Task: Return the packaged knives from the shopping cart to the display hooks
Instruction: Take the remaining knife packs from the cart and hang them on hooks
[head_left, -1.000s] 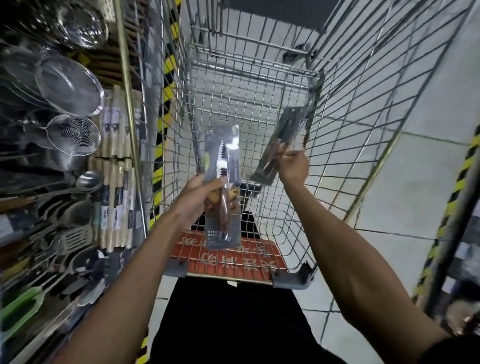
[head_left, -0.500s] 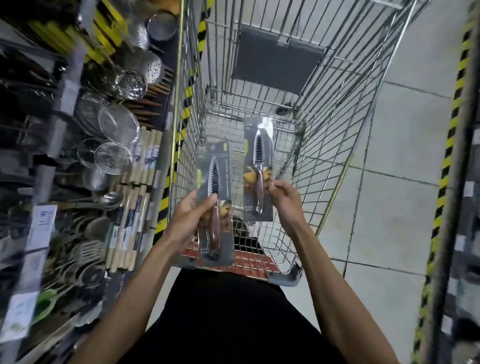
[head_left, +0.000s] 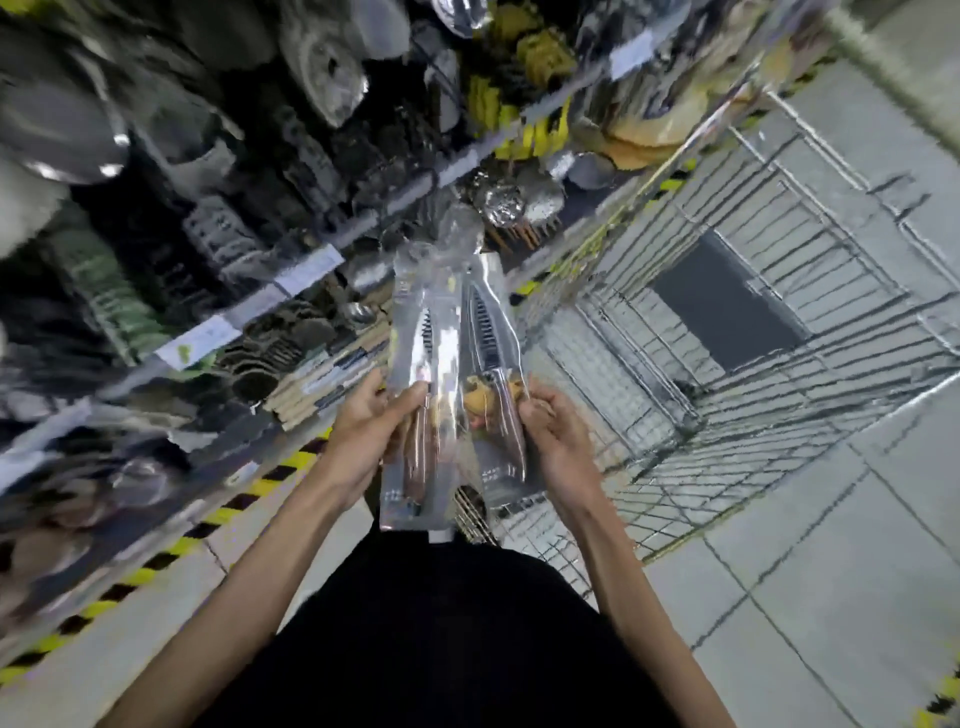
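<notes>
Knife packs (head_left: 434, 338) between shelves (head_left: 244, 312) and cart (head_left: 644, 338)

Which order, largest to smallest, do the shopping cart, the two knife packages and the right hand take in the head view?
1. shopping cart
2. left-hand knife package and right-hand knife package: they look alike, so not ranked apart
3. right hand

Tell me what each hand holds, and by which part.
The left hand grips the left knife pack across the handle, near mid-pack. The right hand grips the right knife pack at its right edge, level with the handle.
</notes>
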